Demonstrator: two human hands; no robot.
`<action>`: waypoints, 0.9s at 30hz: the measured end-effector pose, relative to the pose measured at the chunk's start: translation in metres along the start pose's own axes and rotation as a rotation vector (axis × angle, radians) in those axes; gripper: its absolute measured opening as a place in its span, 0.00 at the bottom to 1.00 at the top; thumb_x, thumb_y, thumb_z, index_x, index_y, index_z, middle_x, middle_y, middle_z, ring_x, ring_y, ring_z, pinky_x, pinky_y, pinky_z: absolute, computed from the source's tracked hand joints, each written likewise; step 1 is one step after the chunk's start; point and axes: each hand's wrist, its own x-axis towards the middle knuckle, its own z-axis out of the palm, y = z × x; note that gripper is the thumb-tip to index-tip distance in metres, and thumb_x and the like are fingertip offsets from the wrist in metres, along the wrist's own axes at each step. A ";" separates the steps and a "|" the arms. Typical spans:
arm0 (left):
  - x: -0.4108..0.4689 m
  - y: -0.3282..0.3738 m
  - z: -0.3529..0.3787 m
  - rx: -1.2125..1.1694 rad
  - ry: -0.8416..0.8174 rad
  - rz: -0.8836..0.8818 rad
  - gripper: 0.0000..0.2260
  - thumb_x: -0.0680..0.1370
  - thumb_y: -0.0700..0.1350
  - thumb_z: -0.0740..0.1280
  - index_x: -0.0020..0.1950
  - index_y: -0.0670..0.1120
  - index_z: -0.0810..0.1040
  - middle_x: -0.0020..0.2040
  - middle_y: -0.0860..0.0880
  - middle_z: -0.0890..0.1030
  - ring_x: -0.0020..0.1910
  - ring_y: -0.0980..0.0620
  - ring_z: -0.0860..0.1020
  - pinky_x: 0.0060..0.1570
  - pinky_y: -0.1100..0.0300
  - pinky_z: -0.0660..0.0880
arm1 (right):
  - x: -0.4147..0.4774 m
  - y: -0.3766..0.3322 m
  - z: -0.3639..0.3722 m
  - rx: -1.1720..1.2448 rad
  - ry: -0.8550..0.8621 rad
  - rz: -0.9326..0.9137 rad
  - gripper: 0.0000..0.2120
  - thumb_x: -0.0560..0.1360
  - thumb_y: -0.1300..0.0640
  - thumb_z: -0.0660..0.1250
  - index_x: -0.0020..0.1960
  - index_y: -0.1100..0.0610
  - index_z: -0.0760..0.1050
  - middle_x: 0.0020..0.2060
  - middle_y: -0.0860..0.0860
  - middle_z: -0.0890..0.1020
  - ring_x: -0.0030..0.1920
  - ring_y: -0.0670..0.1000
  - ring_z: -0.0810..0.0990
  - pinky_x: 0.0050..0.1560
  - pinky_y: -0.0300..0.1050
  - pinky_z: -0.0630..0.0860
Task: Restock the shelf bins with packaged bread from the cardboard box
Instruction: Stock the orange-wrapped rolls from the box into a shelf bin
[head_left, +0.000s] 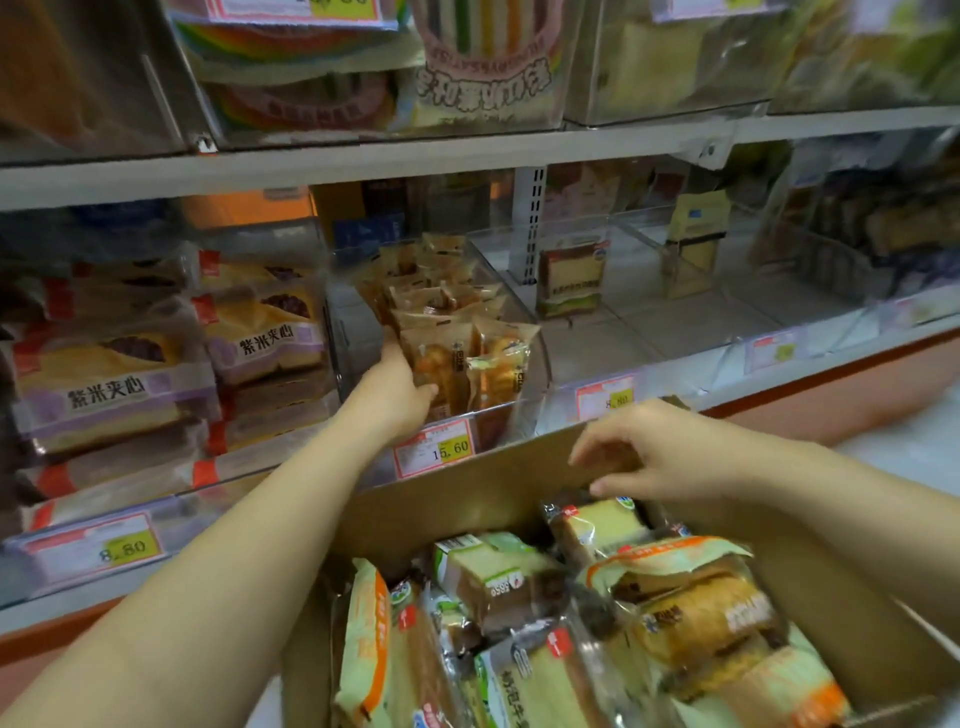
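Left hand (400, 382): reaches into the clear shelf bin (540, 358) on the middle shelf and holds the front brown bread packet (444, 358), with the thumb up along its left edge and the fingers curled at its lower part.
Right hand (641, 460): hovers over the far rim of the cardboard box (467, 488), fingers loosely bent and spread, holding nothing.
Brown bread packet: stands upright at the front of the bin, with more brown packets (436, 280) of the same kind lined up behind and beside it.
Cardboard box: open, low in the view just before the shelf, and filled with mixed packaged bread (519, 577) lying at angles, some wrappers green and white, some orange.
Price tag (434, 449): fixed to the shelf edge under the bin, reading 15.60.
Left neighbour: stacked purple-banded sandwich packs (104, 387), above a tag (124, 545) reading 8.80.
Right neighbour: a clear bin holding one upright cake pack (571, 280).
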 end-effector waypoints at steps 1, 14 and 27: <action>-0.004 0.000 0.000 0.005 0.008 0.000 0.28 0.80 0.44 0.63 0.76 0.43 0.54 0.70 0.40 0.70 0.66 0.41 0.71 0.62 0.51 0.69 | -0.008 0.005 0.005 -0.020 -0.099 0.040 0.16 0.73 0.48 0.70 0.60 0.45 0.76 0.50 0.37 0.78 0.50 0.37 0.76 0.53 0.33 0.74; -0.073 -0.010 0.011 0.153 0.057 0.427 0.27 0.80 0.43 0.63 0.77 0.50 0.59 0.74 0.50 0.64 0.72 0.53 0.64 0.70 0.61 0.59 | -0.031 0.022 0.082 -0.168 -0.303 0.193 0.29 0.72 0.50 0.71 0.70 0.49 0.65 0.63 0.50 0.76 0.62 0.53 0.74 0.58 0.48 0.73; -0.072 -0.020 -0.024 -0.033 0.144 0.420 0.17 0.79 0.41 0.64 0.68 0.51 0.72 0.64 0.54 0.76 0.61 0.58 0.73 0.62 0.63 0.67 | -0.030 -0.061 -0.047 0.354 0.379 -0.129 0.21 0.75 0.58 0.68 0.64 0.44 0.68 0.55 0.39 0.77 0.54 0.36 0.76 0.46 0.29 0.74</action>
